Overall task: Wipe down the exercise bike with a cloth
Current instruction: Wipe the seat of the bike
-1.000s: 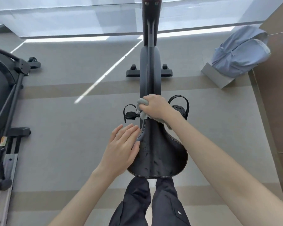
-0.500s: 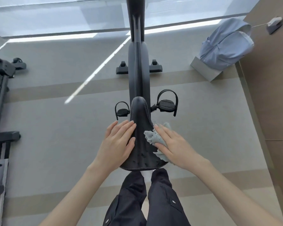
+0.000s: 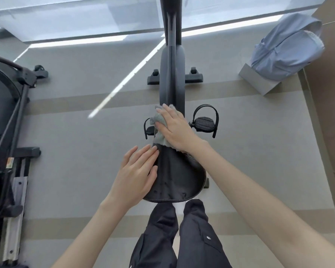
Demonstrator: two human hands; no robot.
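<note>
Right hand [image 3: 175, 130], grip released, has pressed the cloth [image 3: 159, 139] forward from the saddle's [image 3: 180, 176] right flank to its nose; the flat left hand [image 3: 135, 173] steadies it.

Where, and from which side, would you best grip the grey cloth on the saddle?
Probably the bunched fold of the cloth showing left of the right hand, coming from above. It drapes over the narrow nose of the saddle, so fingers can close down both sides; its flattened part offers no edge.
</note>
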